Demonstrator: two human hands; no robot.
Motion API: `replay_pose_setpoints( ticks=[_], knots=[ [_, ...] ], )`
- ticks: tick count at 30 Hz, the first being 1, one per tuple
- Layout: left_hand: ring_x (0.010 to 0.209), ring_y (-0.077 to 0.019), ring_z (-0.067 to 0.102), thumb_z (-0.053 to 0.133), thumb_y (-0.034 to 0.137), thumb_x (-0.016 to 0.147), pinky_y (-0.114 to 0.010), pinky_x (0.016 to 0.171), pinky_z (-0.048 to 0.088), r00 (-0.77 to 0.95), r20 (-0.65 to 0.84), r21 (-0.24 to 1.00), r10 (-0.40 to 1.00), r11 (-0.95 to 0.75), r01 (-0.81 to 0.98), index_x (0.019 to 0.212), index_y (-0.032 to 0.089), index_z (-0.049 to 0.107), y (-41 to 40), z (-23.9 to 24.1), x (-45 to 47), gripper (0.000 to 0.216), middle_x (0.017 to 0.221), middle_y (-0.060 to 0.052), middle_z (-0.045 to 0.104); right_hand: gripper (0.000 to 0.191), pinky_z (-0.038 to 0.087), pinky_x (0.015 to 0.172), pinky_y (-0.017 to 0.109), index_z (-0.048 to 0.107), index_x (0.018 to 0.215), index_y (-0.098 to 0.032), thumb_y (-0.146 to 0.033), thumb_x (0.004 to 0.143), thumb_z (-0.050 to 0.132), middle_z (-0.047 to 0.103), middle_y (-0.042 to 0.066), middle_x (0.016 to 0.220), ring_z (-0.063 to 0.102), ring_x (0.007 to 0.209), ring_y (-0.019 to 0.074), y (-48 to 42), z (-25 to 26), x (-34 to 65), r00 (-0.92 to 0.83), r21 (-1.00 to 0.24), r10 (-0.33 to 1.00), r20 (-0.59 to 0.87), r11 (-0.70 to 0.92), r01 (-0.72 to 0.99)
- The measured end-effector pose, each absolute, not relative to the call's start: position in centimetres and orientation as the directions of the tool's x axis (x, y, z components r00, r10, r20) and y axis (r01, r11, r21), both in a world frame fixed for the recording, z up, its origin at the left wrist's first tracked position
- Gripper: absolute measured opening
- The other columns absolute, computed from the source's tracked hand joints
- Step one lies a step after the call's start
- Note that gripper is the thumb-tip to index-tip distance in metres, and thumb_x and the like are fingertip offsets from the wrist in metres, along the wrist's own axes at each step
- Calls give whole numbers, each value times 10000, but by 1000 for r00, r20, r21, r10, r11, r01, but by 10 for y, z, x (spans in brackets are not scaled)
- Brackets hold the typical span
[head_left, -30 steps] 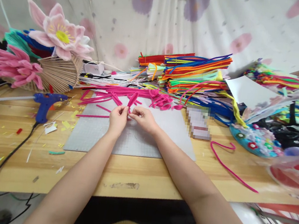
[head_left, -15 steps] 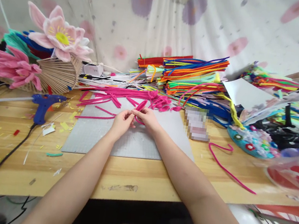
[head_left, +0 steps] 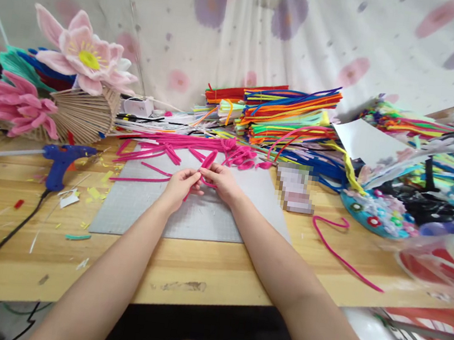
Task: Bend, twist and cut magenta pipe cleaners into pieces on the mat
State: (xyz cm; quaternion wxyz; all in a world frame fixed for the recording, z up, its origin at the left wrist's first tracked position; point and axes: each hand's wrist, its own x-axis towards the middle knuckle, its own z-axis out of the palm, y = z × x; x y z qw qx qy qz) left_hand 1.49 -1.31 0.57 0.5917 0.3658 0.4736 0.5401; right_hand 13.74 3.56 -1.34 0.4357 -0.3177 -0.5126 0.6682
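You pinch one folded pink pipe cleaner in the grip of both your left hand and right hand above the grey mat, with bent pink loops heaped just beyond the grip and straight pink stems lying unbent to its left.

Craft workshop: pipe cleaners, glue gun.

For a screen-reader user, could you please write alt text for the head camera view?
The left hand and right hand pinch a folded pink pipe cleaner between them above a grey mat on a wooden table. Loose pink pieces lie just behind, a blue glue gun lies to the left, and a multicoloured pipe-cleaner stack sits by the flowered curtain.
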Motion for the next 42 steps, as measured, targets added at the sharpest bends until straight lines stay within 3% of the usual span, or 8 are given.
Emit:
replay_pose_setpoints(
  ticks=[6, 14, 27, 35, 39, 42],
  knots=[
    [476, -70, 538, 551, 113, 771, -206, 469, 520, 172, -347, 821, 922, 387, -420, 724, 91, 612, -15, 11, 9, 81, 591, -12, 581, 295, 384, 529, 207, 564, 685, -127, -322, 574, 756, 578, -15, 596, 511, 539, 71, 38, -11, 147, -586, -918, 808, -62, -276, -284],
    [470, -58, 573, 471, 78, 833, -175, 513, 536, 241, -450, 643, 860, 499, -581, 754, 89, 605, -15, 11, 9, 157, 578, -7, 600, 247, 384, 493, 189, 560, 741, -130, -271, 632, 730, 588, -15, 607, 537, 532, 69, 39, -9, 147, -655, -890, 753, -65, -341, -303],
    [472, -60, 582, 424, 124, 873, -166, 478, 530, 267, -489, 572, 830, 536, -621, 792, 76, 581, -18, 19, 12, 183, 588, -15, 590, 248, 406, 529, 194, 576, 733, -126, -228, 581, 742, 592, -23, 620, 541, 535, 65, 38, -5, 150, -607, -902, 794, -34, -286, -323],
    [443, -25, 540, 392, 113, 887, -127, 493, 520, 265, -468, 483, 843, 495, -723, 777, 82, 562, -16, 21, 14, 204, 564, 6, 550, 322, 350, 454, 174, 509, 822, -182, -333, 634, 722, 538, -54, 631, 472, 499, 48, 36, -3, 146, -614, -896, 789, -16, -283, -341],
    [439, -21, 530, 412, 117, 881, -130, 501, 525, 166, -458, 496, 873, 406, -767, 748, 82, 554, -11, 19, 10, 198, 558, 11, 551, 369, 287, 407, 178, 507, 748, -173, -531, 713, 588, 482, -48, 555, 410, 449, 51, 33, -1, 148, -642, -939, 765, -56, -260, -227],
    [435, -21, 528, 451, 112, 862, -129, 503, 525, 81, -456, 545, 886, 350, -762, 702, 86, 551, -9, 18, 8, 190, 563, 9, 563, 358, 218, 396, 188, 501, 647, -162, -498, 689, 616, 447, -50, 500, 362, 423, 46, 31, 0, 148, -629, -977, 776, -47, -166, -131]
  ],
)
